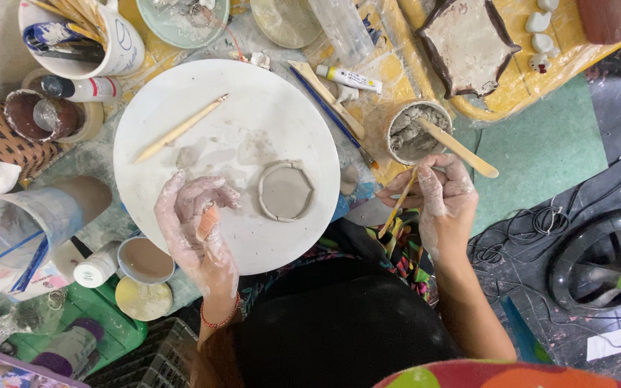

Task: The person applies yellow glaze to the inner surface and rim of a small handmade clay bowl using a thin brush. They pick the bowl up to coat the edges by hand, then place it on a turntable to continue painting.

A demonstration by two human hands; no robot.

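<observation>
Clay coats both hands in the head view. Left hand (pixel 197 233) rests open on the near-left part of the round white board (pixel 181 93), fingers loosely curled, holding nothing, just left of the small clay dish (pixel 286 191) with a raised rim, not touching it. Right hand (pixel 441 197) hovers right of the board, pinching a thin wooden stick (pixel 397 205) near the slip cup (pixel 417 132), where a flat wooden spatula (pixel 461 149) leans. A wooden modelling tool (pixel 180 129) lies on the board's far-left part.
</observation>
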